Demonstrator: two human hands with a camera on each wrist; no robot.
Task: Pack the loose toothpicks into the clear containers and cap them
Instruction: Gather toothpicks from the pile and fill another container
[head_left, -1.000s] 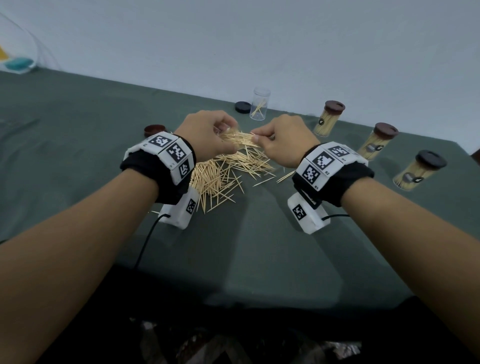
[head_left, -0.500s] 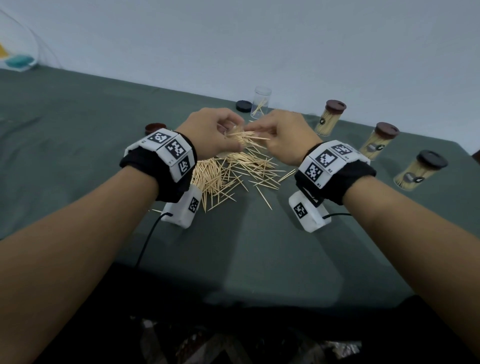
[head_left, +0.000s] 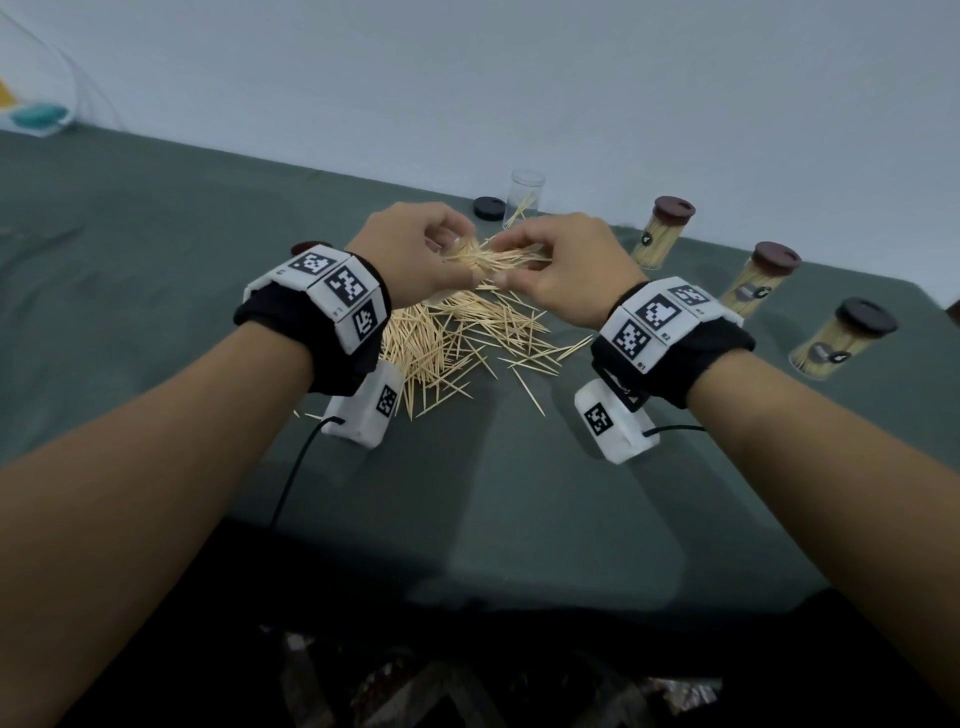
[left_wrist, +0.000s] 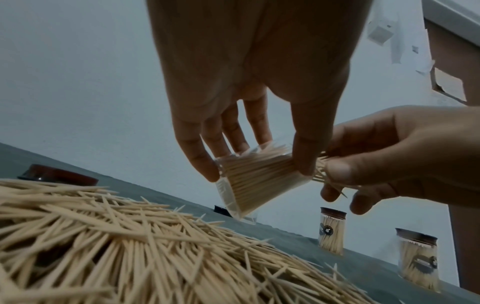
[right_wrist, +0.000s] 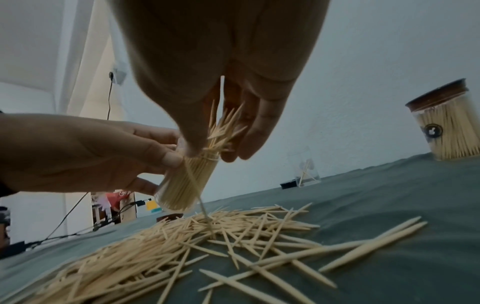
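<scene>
My left hand (head_left: 447, 254) (left_wrist: 254, 164) grips a clear container (left_wrist: 249, 181) (right_wrist: 182, 185), tilted and packed with toothpicks, above the loose toothpick pile (head_left: 457, 338) (left_wrist: 130, 246) (right_wrist: 207, 236). At the container's mouth my right hand (head_left: 519, 265) (right_wrist: 218, 144) pinches a splayed bundle of toothpicks (head_left: 498, 257) (right_wrist: 223, 131). One stray toothpick hangs from the bundle toward the pile. In the head view the hands hide most of the container.
At the back stand an open clear container (head_left: 525, 200) with a few toothpicks and a black cap (head_left: 489, 207). A brown cap (head_left: 310, 248) lies behind my left wrist. Three capped full containers (head_left: 662, 231) (head_left: 761, 280) (head_left: 844, 338) stand in a row on the right of the green cloth.
Both hands have lifted off the pile and come together. The right hand has brought its bundle to the mouth of the container. A few toothpicks dropped onto the cloth.
</scene>
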